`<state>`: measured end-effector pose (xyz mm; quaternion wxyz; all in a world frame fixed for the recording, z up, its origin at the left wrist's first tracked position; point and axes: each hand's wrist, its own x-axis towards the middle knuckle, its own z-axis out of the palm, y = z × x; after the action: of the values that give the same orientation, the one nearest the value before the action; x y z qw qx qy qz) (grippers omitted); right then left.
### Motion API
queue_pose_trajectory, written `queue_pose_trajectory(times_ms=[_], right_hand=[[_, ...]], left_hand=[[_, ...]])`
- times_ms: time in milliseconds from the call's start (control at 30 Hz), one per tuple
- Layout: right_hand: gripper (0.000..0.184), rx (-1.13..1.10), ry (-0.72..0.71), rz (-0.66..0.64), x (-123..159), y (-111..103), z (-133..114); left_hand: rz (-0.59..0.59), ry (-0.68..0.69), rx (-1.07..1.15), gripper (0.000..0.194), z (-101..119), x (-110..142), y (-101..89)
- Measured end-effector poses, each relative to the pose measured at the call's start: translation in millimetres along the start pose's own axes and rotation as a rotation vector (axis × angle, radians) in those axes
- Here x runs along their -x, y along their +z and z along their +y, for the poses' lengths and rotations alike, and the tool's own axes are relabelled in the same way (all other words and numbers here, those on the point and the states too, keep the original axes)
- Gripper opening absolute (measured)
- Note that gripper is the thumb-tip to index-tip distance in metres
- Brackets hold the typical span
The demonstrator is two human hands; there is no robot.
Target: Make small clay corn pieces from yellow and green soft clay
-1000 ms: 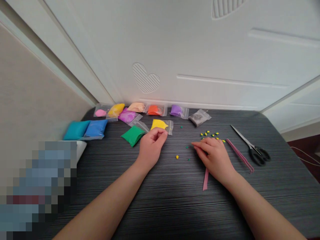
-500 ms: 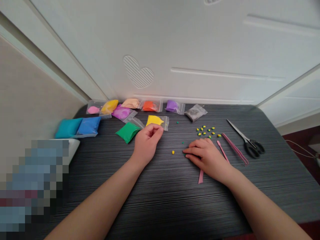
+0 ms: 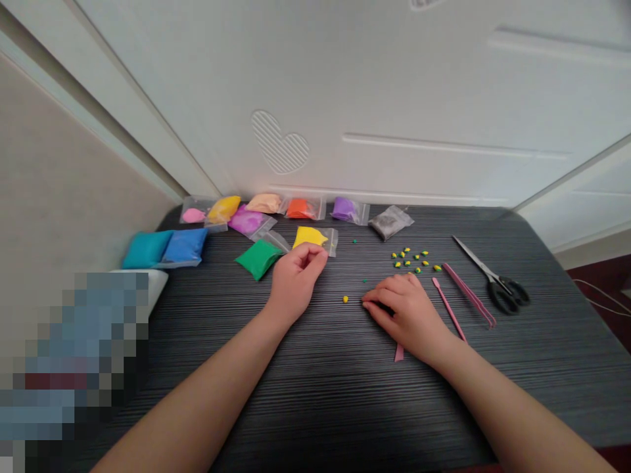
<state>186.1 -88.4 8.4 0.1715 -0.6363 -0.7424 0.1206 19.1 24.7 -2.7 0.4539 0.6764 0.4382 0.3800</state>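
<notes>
My left hand (image 3: 296, 279) rests on the dark striped table (image 3: 315, 394) with its fingers curled into a pinch, right in front of a yellow clay bag (image 3: 310, 236). What the pinch holds is hidden. My right hand (image 3: 407, 318) lies on the table with thumb and forefinger pressed together at the tabletop, just right of a tiny yellow clay bit (image 3: 346, 299). A pink strip tool (image 3: 399, 353) sticks out from under its palm. A small green crumb (image 3: 364, 280) lies just beyond the fingertips.
Several clay bags line the back edge, among them green (image 3: 259, 258), blue (image 3: 185, 246) and orange (image 3: 300, 209). A cluster of small yellow-green pieces (image 3: 413, 259), a thin pink tool (image 3: 447, 301), pink tweezers (image 3: 469, 295) and scissors (image 3: 495, 279) lie at the right.
My right hand has slid left across the table toward the yellow bit, uncovering the thin pink tool. My left hand has kept its pinch by the yellow bag.
</notes>
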Motion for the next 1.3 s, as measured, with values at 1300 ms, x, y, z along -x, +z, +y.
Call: queue_pose_trajectory(times_ms=[1300], right_hand=[[0.023,-0.03,-0.046,0.164,19.0,2.0,-5.1]], left_hand=[[0.045,0.133,-0.368,0.022,2.1,6.1,9.0]])
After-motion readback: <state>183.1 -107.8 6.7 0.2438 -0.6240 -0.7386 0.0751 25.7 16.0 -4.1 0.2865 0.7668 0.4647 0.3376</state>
